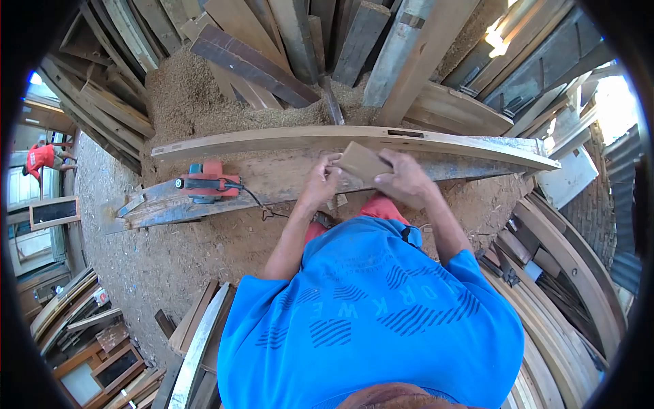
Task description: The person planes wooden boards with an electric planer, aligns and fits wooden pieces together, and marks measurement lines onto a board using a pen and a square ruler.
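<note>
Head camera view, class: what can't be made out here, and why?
All in the head view:
Underside of the wooden block in the right hand: faces away.
Base of the red power tool: hidden by its body.
Hands of the co-worker: too small.

L hand (321, 178) near R hand (405, 176); fingers (332, 161) bent on both; forearms (291, 228) angled inward.

Dirt flr (129, 273) w/ scattered chips; 1 sawdust heap (178, 102) by leaning planks (298, 41). Stacked timber (569, 255) both sides, corrugated wall (625, 235) far R, bright daylight (615, 102) upper R.
</note>
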The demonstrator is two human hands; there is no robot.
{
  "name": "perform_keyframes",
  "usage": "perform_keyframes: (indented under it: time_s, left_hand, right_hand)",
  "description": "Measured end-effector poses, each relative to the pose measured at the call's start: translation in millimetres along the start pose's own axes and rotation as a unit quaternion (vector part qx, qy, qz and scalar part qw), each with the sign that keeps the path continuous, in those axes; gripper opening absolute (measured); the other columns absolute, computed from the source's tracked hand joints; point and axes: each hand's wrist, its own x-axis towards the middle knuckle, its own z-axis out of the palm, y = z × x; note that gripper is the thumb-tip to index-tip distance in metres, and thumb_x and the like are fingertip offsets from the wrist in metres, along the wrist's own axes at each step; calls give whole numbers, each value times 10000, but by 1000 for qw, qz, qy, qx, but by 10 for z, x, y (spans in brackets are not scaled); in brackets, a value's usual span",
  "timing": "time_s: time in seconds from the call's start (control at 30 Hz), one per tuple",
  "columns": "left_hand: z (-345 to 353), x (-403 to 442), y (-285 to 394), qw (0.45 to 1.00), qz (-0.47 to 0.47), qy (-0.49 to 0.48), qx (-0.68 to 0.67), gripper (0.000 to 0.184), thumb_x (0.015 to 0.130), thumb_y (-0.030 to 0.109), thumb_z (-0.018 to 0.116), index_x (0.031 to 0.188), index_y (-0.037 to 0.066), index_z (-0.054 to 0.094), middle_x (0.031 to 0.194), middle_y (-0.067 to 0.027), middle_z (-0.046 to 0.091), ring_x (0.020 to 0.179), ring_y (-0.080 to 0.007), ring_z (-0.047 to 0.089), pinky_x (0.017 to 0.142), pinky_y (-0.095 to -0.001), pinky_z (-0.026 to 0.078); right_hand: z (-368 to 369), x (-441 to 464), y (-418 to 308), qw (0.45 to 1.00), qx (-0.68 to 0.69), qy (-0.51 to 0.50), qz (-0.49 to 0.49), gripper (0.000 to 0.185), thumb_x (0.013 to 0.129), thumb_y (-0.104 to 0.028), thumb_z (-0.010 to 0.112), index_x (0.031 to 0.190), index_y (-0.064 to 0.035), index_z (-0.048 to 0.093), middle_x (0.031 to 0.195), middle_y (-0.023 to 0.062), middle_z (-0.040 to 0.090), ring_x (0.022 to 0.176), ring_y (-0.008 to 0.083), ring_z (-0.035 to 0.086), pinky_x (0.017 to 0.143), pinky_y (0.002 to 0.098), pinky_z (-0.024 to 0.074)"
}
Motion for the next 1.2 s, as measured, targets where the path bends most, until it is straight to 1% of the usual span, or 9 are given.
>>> perform_keyframes:
  time_s: [0.1, 0.2, 0.4, 0.5, 0.6, 0.7, 0.8, 1.0, 1.2]
  left_hand:
    - [183, 341, -327, 965, 139, 35, 219, 464, 922, 182, 691, 1356, 79, 563, 1283, -182, 603, 1217, -314, 574, 1015, -463, 482]
    - [374, 620, -134, 923, 144, 90, 345, 573, 863, 259, 752, 1376, 95, 556, 1399, -211, 513, 1323, -410, 464, 1114, -515, 389]
    - [904, 1506, -414, 855, 149, 180, 464, 647, 818, 271, 790, 1405, 139, 552, 1456, -195, 460, 1400, -441, 357, 1181, -555, 286]
    - [1024, 1704, -559, 846, 76, 144, 508, 661, 777, 255, 822, 1372, 150, 553, 1374, -151, 506, 1372, -406, 372, 1182, -598, 243]
    - [1027, 1730, -579, 860, 69, 135, 487, 598, 743, 256, 841, 1286, 166, 606, 1286, -113, 534, 1324, -372, 400, 1190, -614, 212]
    - [1043, 1708, -627, 856, 118, 180, 470, 533, 721, 240, 849, 1206, 171, 638, 1208, -89, 542, 1266, -353, 428, 1186, -614, 217]
    - [1057, 1723, -673, 860, 135, 200, 449, 400, 734, 144, 767, 1115, 165, 649, 1162, -108, 560, 1223, -359, 457, 1185, -592, 234]
    - [1086, 1730, -690, 853, 157, 231, 441, 334, 754, 73, 681, 1074, 168, 661, 1093, -98, 560, 1188, -352, 474, 1177, -596, 246]
    - [1076, 1718, -672, 861, 139, 218, 439, 359, 752, 116, 722, 1099, 180, 657, 1172, -109, 577, 1219, -355, 467, 1180, -593, 243]
  right_hand:
    - [-539, 92, 444, 985, -166, 34, 19, 388, 799, -181, 768, 1130, -48, 616, 990, 241, 702, 979, 459, 664, 855, 534, 507]
    - [-1031, 301, 768, 970, -232, 32, 58, 414, 784, -138, 786, 1146, -36, 614, 891, 270, 682, 955, 485, 648, 803, 545, 486]
    - [-1230, 806, 1521, 964, -255, -80, -7, 408, 801, -149, 777, 1157, -37, 612, 922, 266, 686, 967, 480, 648, 815, 547, 489]
    - [-1200, 937, 1602, 953, -271, -132, -35, 404, 806, -159, 779, 1153, -41, 610, 949, 264, 688, 980, 483, 643, 828, 553, 490]
    - [-1170, 955, 1605, 958, -257, -123, -29, 390, 808, -167, 777, 1132, -40, 601, 959, 263, 686, 981, 485, 641, 833, 558, 490]
    - [-1158, 983, 1627, 951, -278, -136, -16, 362, 822, -182, 760, 1113, -44, 596, 947, 247, 690, 974, 477, 644, 836, 555, 496]
    - [-1092, 1001, 1724, 937, -316, -137, -65, 322, 841, -201, 737, 1092, -64, 590, 899, 249, 678, 931, 477, 647, 814, 564, 503]
    - [-985, 1088, 1604, 913, -357, -174, -91, 275, 841, -192, 710, 1042, -80, 560, 847, 257, 650, 864, 466, 638, 762, 584, 509]
    - [-1033, 1108, 1766, 926, -309, -178, -119, 336, 826, -191, 704, 1105, -55, 574, 905, 243, 659, 920, 451, 624, 807, 563, 510]
